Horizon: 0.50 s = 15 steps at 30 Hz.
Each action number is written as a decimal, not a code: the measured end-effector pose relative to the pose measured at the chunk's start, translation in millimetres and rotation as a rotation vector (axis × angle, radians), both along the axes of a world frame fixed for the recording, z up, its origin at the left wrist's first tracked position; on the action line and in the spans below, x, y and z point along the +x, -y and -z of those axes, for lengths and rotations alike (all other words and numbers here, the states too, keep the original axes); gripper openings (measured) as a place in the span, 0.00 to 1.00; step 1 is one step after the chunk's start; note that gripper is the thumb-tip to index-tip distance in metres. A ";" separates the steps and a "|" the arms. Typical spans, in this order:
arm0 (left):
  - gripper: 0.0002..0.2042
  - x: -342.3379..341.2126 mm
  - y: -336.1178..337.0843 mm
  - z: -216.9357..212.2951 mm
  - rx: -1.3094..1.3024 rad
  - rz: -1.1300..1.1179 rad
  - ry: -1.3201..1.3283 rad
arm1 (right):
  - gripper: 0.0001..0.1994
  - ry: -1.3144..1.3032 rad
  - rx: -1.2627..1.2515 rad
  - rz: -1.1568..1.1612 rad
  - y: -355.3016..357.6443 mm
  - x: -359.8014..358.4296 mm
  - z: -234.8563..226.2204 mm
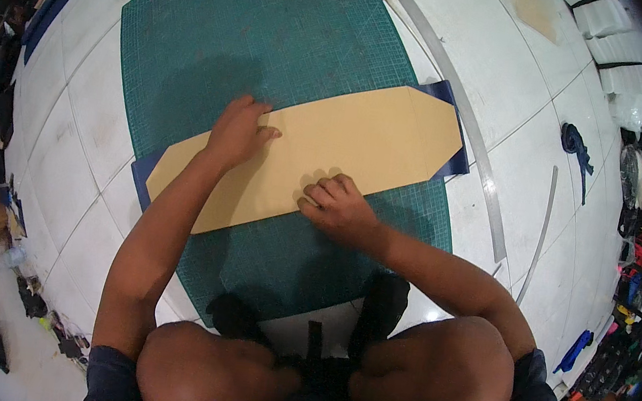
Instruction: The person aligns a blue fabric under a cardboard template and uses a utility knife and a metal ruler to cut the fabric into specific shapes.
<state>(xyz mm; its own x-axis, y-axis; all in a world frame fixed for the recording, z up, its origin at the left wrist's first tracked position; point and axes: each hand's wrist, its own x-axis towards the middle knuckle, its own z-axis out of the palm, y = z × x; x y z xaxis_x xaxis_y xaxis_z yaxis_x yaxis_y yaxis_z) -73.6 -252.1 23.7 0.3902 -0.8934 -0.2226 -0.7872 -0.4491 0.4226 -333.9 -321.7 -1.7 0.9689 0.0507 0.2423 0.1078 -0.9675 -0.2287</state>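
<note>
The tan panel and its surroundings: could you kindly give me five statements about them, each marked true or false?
1. Dark blue material shows at both ends of the tan panel. True.
2. The left hand is at the panel's near edge. False: it is by the far edge.
3. The right hand is at the near edge. True.
4. The mat is red. False: it is green.
5. White tiles surround the mat. True.

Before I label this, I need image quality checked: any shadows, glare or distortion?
Head view: soft shadows fall on the board and mat; same view, floor lines bow toward the rim; same view, glare near the right knee.
</note>
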 end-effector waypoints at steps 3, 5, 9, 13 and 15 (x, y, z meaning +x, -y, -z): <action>0.23 -1.0 1.7 -0.6 -0.024 0.024 -0.035 | 0.11 0.019 0.010 -0.003 -0.4 3.1 0.0; 0.22 0.7 4.1 0.4 -0.025 0.053 -0.052 | 0.12 -0.025 0.016 -0.003 2.8 1.7 -2.4; 0.21 4.0 8.8 4.3 -0.007 0.059 -0.081 | 0.15 0.036 0.024 0.022 3.6 1.1 2.1; 0.21 6.1 9.2 11.1 0.000 0.052 -0.095 | 0.16 0.022 0.032 0.013 4.6 -1.4 7.5; 0.21 4.5 7.1 9.9 -0.013 0.030 -0.090 | 0.16 0.007 0.043 0.011 4.5 1.0 12.6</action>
<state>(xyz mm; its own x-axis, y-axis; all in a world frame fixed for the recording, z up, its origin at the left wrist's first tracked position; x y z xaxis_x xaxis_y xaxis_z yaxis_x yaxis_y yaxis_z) -69.0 -259.2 13.8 0.3422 -0.9073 -0.2443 -0.7588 -0.4202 0.4977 -332.9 -326.2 -14.2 0.9676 0.0290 0.2506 0.0986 -0.9579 -0.2695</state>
